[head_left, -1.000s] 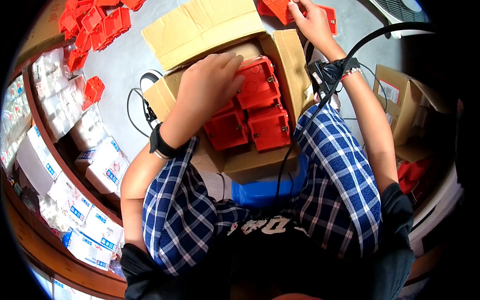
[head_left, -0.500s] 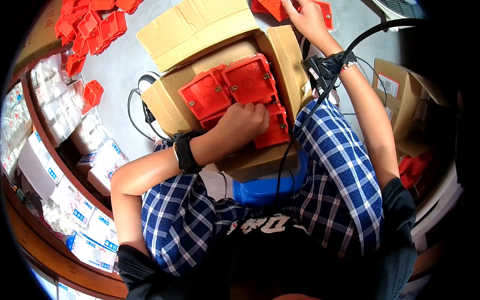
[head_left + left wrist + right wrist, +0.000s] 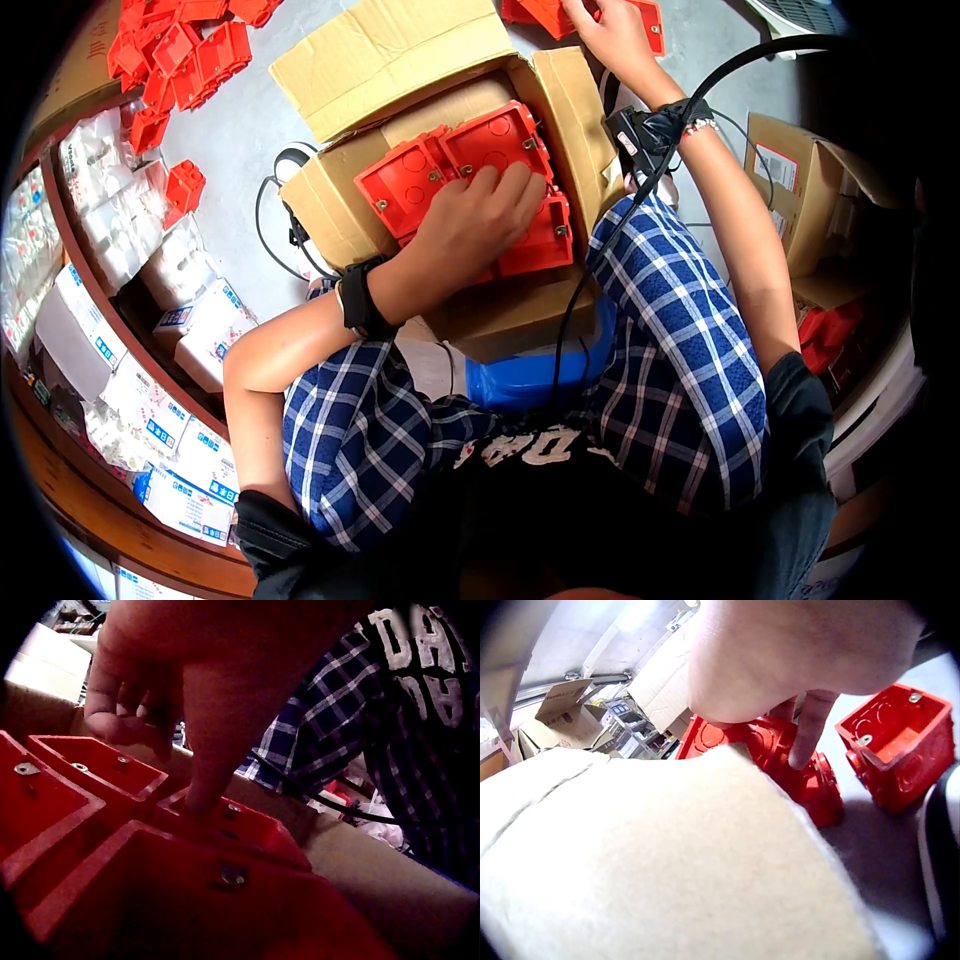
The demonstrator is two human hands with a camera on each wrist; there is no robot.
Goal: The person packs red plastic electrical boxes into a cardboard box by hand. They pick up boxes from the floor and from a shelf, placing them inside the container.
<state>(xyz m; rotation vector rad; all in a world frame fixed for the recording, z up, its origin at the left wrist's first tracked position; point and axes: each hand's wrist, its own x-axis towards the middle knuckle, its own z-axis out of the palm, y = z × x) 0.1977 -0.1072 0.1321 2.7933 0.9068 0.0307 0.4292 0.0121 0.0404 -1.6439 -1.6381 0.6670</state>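
Note:
Red electrical wall boxes (image 3: 490, 145) sit side by side in an open cardboard carton (image 3: 510, 325) between the person's knees. The left hand (image 3: 475, 220) reaches into the carton with bent fingers and grips the wall of the lower right wall box (image 3: 540, 245). In the left wrist view, its thumb goes down inside a corner of that wall box (image 3: 259, 836). Beyond the carton's far right corner, the right hand (image 3: 615, 45) holds another red wall box (image 3: 543, 14) near the floor. A carton flap partly hides this grip in the right wrist view.
A loose red wall box (image 3: 900, 746) stands on the floor beside the right hand. A pile of red boxes (image 3: 185, 55) lies at the upper left. White packages (image 3: 190, 450) line the left side; a brown carton (image 3: 785, 200) stands right. A black cable (image 3: 690, 130) crosses the right forearm.
The left hand came down from the carton's upper left to the lower right wall box, which has since shifted slightly away from the person. The right hand stays at its box.

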